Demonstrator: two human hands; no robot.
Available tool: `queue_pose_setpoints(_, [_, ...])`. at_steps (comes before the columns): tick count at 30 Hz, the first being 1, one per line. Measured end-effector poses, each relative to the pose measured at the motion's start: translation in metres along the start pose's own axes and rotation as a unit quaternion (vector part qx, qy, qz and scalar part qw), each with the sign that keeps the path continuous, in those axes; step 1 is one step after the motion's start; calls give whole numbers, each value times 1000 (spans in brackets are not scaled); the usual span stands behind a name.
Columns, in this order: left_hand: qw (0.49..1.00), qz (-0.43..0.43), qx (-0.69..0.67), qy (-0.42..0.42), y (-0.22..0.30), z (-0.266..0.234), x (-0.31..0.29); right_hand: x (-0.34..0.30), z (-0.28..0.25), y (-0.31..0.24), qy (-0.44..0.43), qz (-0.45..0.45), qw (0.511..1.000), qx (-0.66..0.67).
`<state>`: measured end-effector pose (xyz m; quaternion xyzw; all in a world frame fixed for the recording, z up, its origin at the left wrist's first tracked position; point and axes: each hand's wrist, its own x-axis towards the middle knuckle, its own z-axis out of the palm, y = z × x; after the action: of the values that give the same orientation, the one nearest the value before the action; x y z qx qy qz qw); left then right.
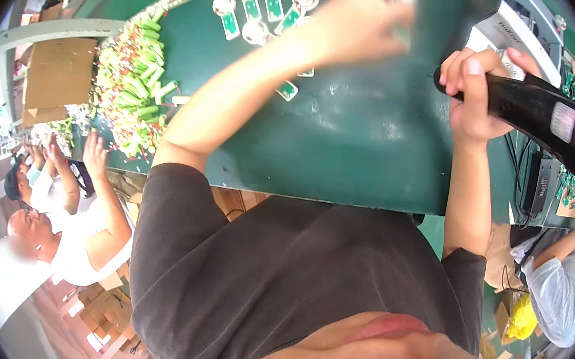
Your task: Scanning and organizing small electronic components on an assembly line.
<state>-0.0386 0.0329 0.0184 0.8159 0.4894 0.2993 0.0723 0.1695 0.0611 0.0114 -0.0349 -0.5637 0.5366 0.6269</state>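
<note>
My left hand (370, 23) is blurred, reaching across the table with curled fingers. A bit of green and a pale round piece show at its fingertips, like the small circuit boards nearby. My right hand (479, 91) wraps round a long black tool (536, 114) with a pale label; its working end cannot be made out. To the left of my left hand lie several small green circuit boards (228, 22), each with a round silvery disc. Another green board (287, 91) lies below my left forearm.
A heap of light-green cylinders with red and white wires (137, 79) sits at the left. Behind my right hand stands a white device (513, 35). A black power box (541, 184) with cables and more green boards (571, 185) are at the right. People sit at both sides.
</note>
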Motion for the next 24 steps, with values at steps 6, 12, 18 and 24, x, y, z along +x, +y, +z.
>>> queue_pose_setpoints(6, [900,-216,322,197,-203,-33,75,-22,-15,14,15,79,992,-99])
queue_pose_setpoints(12, [792,-537,289,40,-396,-176,-57,-19,6,9,12,86,995,-41])
queue_pose_setpoints(18, [864,-408,284,82,-308,-134,-40,33,-27,-47,59,-67,994,-57])
queue_pose_setpoints(24, [988,-109,-20,-106,-78,-73,-5,57,-61,-55,22,-21,957,-290])
